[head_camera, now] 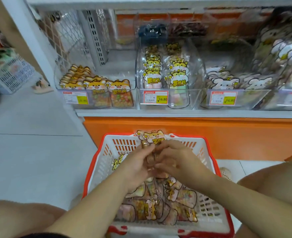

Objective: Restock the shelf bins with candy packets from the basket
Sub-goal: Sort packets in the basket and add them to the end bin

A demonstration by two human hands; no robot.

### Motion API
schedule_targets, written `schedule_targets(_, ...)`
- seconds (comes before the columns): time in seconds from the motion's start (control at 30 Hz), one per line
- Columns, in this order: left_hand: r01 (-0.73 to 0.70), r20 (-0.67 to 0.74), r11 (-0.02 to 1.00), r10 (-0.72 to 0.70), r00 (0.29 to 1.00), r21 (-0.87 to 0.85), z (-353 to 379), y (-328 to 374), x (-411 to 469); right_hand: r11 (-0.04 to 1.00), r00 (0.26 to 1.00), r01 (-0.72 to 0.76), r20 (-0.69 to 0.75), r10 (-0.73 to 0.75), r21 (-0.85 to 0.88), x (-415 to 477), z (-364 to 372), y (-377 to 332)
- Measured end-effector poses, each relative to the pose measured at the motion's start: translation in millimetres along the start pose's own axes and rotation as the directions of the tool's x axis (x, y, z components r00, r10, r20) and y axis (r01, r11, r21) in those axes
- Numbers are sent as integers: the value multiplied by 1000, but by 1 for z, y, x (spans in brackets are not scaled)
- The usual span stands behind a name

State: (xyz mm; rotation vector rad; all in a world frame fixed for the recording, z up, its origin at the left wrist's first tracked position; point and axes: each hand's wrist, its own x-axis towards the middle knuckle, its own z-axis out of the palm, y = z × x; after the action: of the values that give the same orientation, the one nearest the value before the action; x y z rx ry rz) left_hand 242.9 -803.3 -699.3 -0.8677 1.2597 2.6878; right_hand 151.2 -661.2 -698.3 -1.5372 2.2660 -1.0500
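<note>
Red-rimmed white plastic, the basket (97,162) sits below the shelf bins (192,98). Over the basket's far end, the left hand (136,163) and right hand (175,160) both curl round one bunch of candy packets (153,136). More packets (167,208) lie in the basket's near half. Gathering seems to be under way. Next, the bunch needs lifting beyond the basket into a matching bin.

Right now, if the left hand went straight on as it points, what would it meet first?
The left hand meets the candy packets it holds at once; just behind them, likely the right hand.
</note>
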Motion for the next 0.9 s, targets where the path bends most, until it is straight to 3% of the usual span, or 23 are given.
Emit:
schedule_targets(0.13, -82, -58, 996, 84, 995, 31, -7, -4, -6, 998, 999, -1, 50, -2, 65, -1, -5, -5)
schedule_targets(0.27, -135, -78, 981, 146, 986, 136, -11, 1, -8, 940, 947, -231, -163, 277, 253, 5, -14, 1)
schedule_targets(0.33, -135, -67, 966, 153, 986, 220, -10, 3, -10, 826, 895, -382, -58, 443, 415, 9, -18, 4)
schedule_targets(0.4, -149, -48, 935, 174, 984, 320, -9, 6, -11, 728, 867, -450, 56, 496, 516, 12, -20, 10)
schedule_targets(0.53, -262, 31, 875, 274, 961, 407, -4, 24, -14, 712, 878, -403, 23, 479, 575, 21, -29, 3)
schedule_targets(0.7, -317, 101, 830, 305, 947, 459, -9, 57, -19, 672, 824, -362, -115, 555, 646, 45, -30, -7)
schedule_targets(0.9, -350, 145, 810, 321, 936, 471, -19, 95, -24, 593, 817, -314, -107, 566, 741, 85, -10, -49)
